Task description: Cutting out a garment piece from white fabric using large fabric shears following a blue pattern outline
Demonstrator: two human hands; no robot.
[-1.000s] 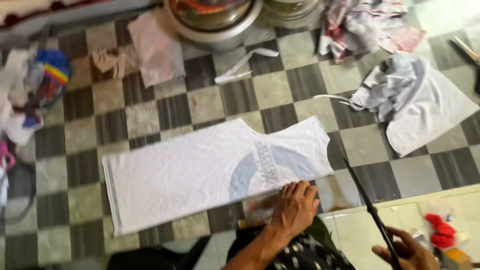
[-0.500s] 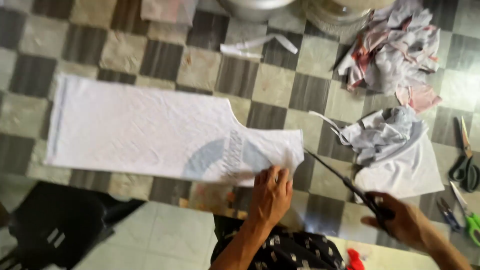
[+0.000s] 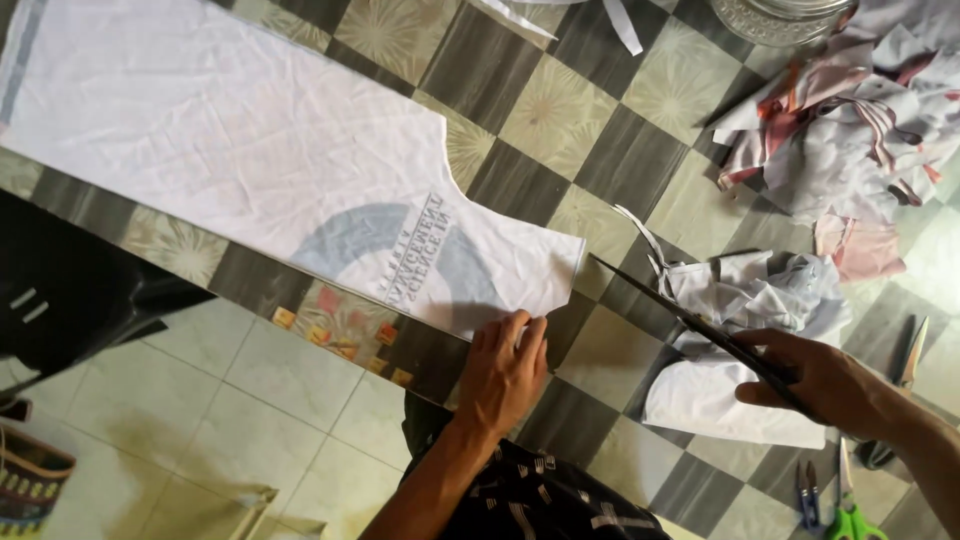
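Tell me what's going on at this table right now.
A person is working on a white cloth piece spread flat on a checkered tabletop. The left hand presses down its near corner at the table's edge. The right hand holds long dark scissors, blades pointing toward the cloth's cut end, not touching it. Crumpled cloth scraps lie to the right, and small snips sit near the front.

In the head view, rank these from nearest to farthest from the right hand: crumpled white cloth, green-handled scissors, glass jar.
From the right hand:
1. Crumpled white cloth, just beyond and left of it, under the scissors it holds.
2. Green-handled scissors, bottom edge, right.
3. Glass jar, top edge.
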